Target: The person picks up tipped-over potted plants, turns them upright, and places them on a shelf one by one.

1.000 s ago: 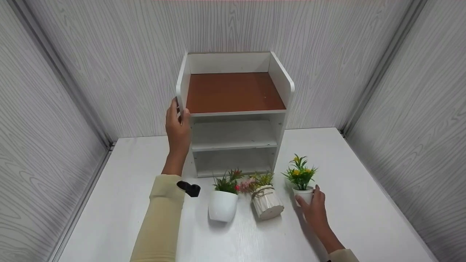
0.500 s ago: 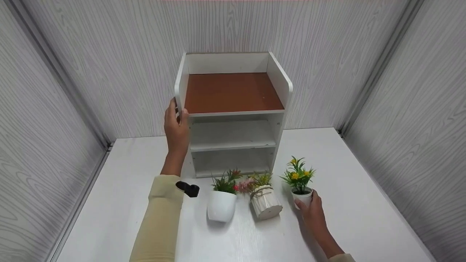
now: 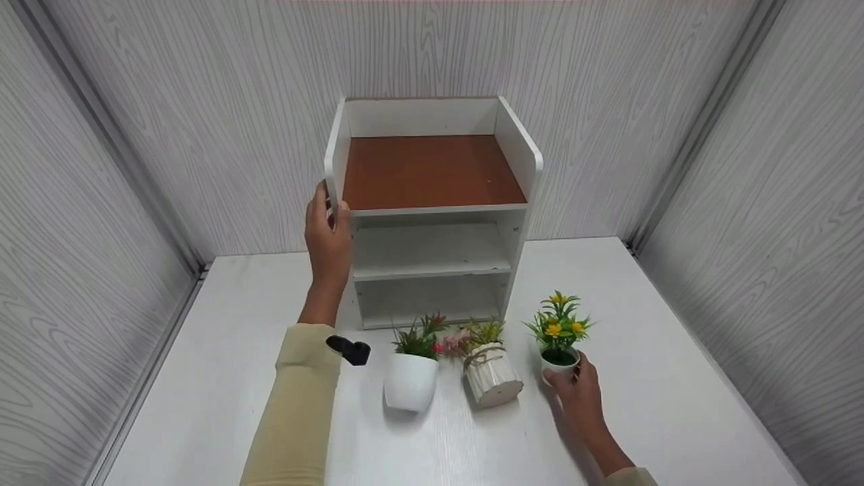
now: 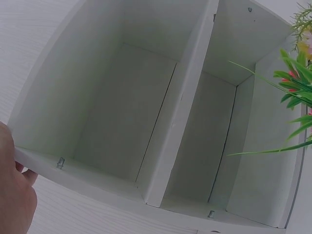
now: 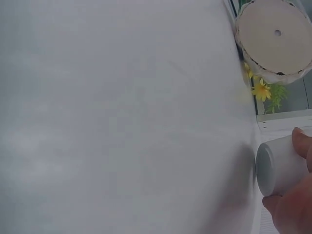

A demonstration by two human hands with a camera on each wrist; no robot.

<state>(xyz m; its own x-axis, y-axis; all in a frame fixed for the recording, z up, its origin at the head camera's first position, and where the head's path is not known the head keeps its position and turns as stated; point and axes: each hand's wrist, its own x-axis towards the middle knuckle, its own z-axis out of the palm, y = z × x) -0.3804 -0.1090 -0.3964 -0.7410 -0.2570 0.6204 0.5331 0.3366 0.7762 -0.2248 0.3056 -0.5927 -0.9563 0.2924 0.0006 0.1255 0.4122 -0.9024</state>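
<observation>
My left hand (image 3: pixel 328 236) grips the left side panel of a white shelf unit (image 3: pixel 432 273), thumb at the front edge and fingers on the outer side. In the left wrist view, part of that hand (image 4: pixel 15 187) shows at the panel's edge. At the right, my right hand (image 3: pixel 580 390) holds a small white flowerpot (image 3: pixel 557 372) with yellow flowers and green leaves (image 3: pixel 559 327). The right wrist view shows fingers and thumb around the pot (image 5: pixel 282 165), its base near the tabletop. Whether it touches the table, I cannot tell.
A white pot (image 3: pixel 410 383) with a red-flowered plant lies before the shelf unit. Beside it lies a pale slatted pot (image 3: pixel 494 381) tied with twine, base facing me. The unit has a brown top (image 3: pixel 432 172). Grey wood-patterned walls (image 3: pixel 756 202) surround the white table (image 3: pixel 223 378).
The small flowerpot has tilted in my right hand, so more of its inside and flowers face me. That hand has shifted slightly towards me. My left hand keeps its place on the shelf unit.
</observation>
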